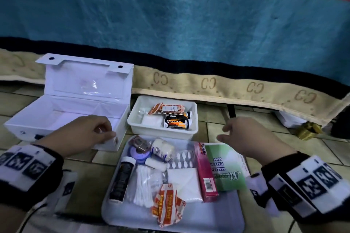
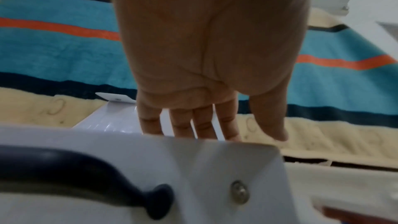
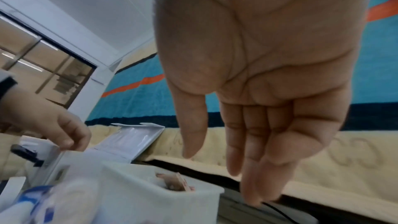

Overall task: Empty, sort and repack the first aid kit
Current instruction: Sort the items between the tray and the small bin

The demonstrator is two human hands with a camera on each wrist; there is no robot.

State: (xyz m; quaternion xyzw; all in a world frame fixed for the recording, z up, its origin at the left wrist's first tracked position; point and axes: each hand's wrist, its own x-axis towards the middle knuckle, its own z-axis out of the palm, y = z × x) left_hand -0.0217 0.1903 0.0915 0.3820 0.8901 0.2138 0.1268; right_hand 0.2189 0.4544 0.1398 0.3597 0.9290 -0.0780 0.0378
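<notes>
With our left hand [image 1: 89,130] gripping the near right corner of the empty open kit box [image 1: 62,113] on the floor, we keep it steady while our empty right hand [image 1: 246,134], fingers loosely spread, reaches toward the small tub [image 1: 136,119] beside it.

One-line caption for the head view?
Left hand grips the empty first aid box rim; right hand hovers open beside the sorted supplies tray.

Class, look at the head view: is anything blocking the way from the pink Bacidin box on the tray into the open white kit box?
Nothing visible blocks it. The Bacidin box lies uncovered on the tray; the kit box stands open and looks empty. Only the left hand rests at its front rim.
</notes>
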